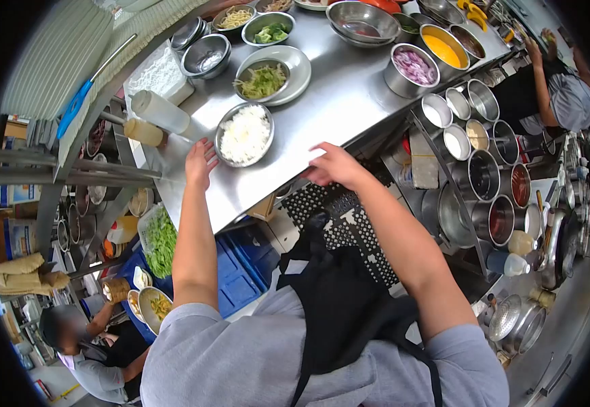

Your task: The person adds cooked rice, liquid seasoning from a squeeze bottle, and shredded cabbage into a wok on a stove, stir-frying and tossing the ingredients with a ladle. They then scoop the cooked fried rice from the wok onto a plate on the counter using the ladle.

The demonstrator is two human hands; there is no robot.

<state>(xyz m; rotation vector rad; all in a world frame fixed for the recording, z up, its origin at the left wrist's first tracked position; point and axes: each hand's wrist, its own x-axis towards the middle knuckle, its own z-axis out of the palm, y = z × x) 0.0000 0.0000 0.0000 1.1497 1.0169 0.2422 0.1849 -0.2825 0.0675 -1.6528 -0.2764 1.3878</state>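
Note:
A metal bowl of white rice point(244, 133) stands on the steel counter point(349, 102). Just left of the bowl is my left hand point(201, 163), fingers stretched toward its side; whether they touch it I cannot tell. My right hand point(333, 167) hovers at the counter's front edge, well right of the rice, fingers apart and nothing in them. Behind the rice, a metal bowl of shredded green vegetables point(262, 81) rests on a white plate point(299, 76). Two squeeze bottles, one clear point(161, 112) and one yellowish point(144, 132), are left of the rice.
Chopped red onion point(414, 66) and an orange-yellow liquid point(445, 46) fill metal containers at the back right. Several pots point(483, 175) crowd a rack to the right. One person point(98, 359) is at lower left, another point(559, 95) at upper right. A blue lid point(230, 275) lies below the counter.

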